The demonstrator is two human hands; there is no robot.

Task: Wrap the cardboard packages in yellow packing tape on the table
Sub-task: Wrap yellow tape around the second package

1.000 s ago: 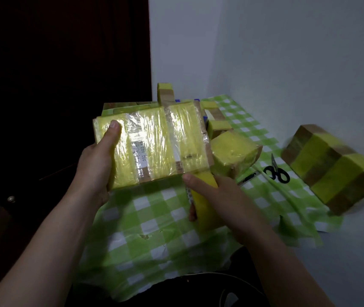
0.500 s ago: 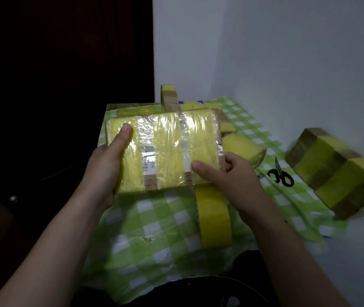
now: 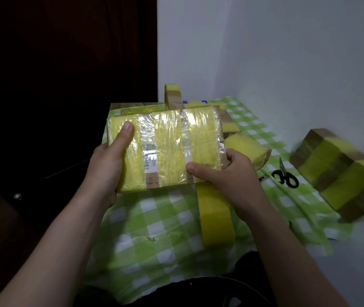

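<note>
Above the middle of the bench [image 3: 154, 231], we are holding the flat cardboard package [image 3: 167, 149] up off the surface, its long axis running from the left edge toward the right edge. Our left hand [image 3: 108, 169] is gripping its left end, thumb on top. Our right hand [image 3: 227, 178] is pinching its near right corner, thumb pressing the top face. The yellow tape roll [image 3: 217, 220] is standing just under the right hand, toward the near edge. We are judging the right hand nearer to take it while the left is steadying the package.
</note>
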